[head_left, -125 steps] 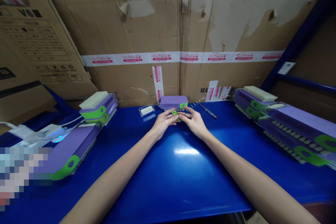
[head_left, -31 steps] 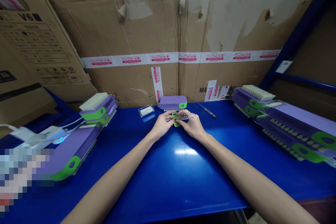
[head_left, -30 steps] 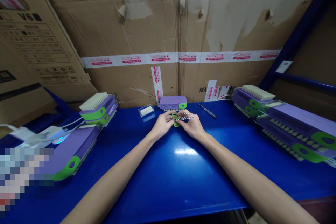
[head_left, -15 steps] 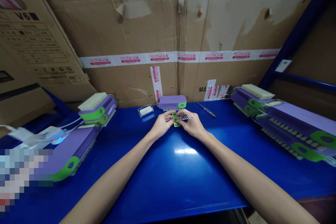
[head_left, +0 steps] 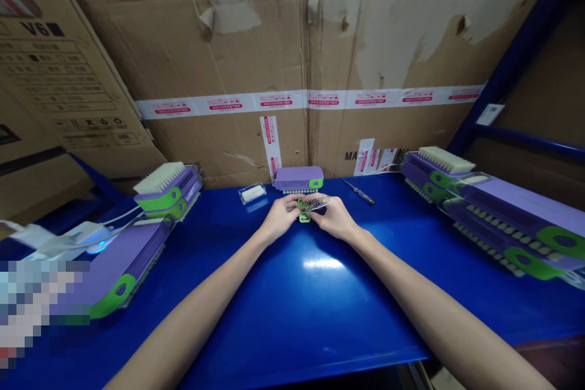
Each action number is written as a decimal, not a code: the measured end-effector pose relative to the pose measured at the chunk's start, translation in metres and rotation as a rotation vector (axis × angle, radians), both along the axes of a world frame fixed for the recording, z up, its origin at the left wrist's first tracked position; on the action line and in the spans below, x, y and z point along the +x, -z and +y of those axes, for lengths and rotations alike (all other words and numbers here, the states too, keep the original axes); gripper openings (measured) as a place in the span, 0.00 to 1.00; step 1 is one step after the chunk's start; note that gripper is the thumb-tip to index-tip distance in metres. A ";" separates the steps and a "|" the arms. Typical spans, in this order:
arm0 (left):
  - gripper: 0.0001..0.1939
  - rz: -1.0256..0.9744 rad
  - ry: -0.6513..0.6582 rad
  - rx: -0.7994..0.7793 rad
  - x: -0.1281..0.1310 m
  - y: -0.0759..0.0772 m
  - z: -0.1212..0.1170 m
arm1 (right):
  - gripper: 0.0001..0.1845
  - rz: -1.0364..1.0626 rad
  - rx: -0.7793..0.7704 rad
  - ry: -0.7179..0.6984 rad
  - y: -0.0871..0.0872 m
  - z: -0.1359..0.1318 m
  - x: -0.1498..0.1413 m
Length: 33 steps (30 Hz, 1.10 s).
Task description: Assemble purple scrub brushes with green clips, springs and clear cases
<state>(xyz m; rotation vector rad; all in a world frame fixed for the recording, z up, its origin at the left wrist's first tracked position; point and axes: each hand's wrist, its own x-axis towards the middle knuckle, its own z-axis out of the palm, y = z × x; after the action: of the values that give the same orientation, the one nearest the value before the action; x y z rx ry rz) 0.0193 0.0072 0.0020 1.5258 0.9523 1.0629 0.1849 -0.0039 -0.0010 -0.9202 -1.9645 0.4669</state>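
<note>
My left hand (head_left: 278, 218) is closed on a small green plastic part (head_left: 304, 217), held above the middle of the blue table. A shiny metal coil spring (head_left: 318, 202) sticks out to the right from the green part, slanting slightly upward. My right hand (head_left: 337, 219) pinches at the spring's left end against the green part; its fingertips are partly hidden. Just behind my hands lies a purple brush (head_left: 299, 178) with a green end, bristles down. To the right rests a screwdriver (head_left: 359, 191), and to the left a clear case (head_left: 252, 193) with a whitish block inside.
Purple-and-green brushes are stacked at the left (head_left: 167, 189) and in a longer pile (head_left: 512, 213) at the right. White cables and a plug unit with a blue light (head_left: 98, 245) lie at the left. A cardboard wall (head_left: 228, 61) closes off the back of the blue table (head_left: 292, 317).
The spring's free end has swung a little to the left and now points more away from me. Both hands keep nearly the same place and grip.
</note>
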 end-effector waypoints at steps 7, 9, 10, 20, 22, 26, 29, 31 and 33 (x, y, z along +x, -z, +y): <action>0.22 -0.039 0.056 -0.065 -0.002 -0.001 -0.001 | 0.08 0.018 0.040 0.111 0.005 0.001 -0.002; 0.25 -0.064 0.079 -0.093 -0.003 -0.002 -0.001 | 0.07 0.021 0.041 0.118 0.006 0.002 -0.003; 0.26 -0.072 0.085 -0.102 -0.003 -0.002 -0.001 | 0.08 0.023 0.038 0.123 0.006 0.002 -0.003; 0.25 -0.040 0.097 -0.061 -0.003 0.005 0.005 | 0.15 -0.044 0.061 0.082 0.000 -0.004 -0.002; 0.24 -0.038 0.105 -0.044 -0.003 0.005 0.006 | 0.16 -0.052 0.046 0.076 -0.001 -0.004 -0.001; 0.22 -0.020 0.091 -0.014 -0.002 0.004 0.004 | 0.18 -0.083 0.074 0.070 -0.003 -0.004 -0.001; 0.22 -0.026 0.081 -0.029 -0.002 0.003 0.002 | 0.14 -0.109 0.110 0.054 -0.003 -0.004 -0.002; 0.24 -0.044 0.084 -0.054 -0.002 0.002 0.001 | 0.11 -0.089 0.119 0.059 -0.002 -0.004 -0.002; 0.26 -0.061 0.099 -0.078 -0.003 0.002 0.001 | 0.10 -0.061 0.107 0.077 0.000 -0.003 -0.003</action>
<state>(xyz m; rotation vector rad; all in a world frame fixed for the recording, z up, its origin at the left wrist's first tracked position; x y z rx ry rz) 0.0166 0.0084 0.0000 1.4535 0.8576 0.9857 0.1823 -0.0069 -0.0011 -0.9480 -1.9810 0.2897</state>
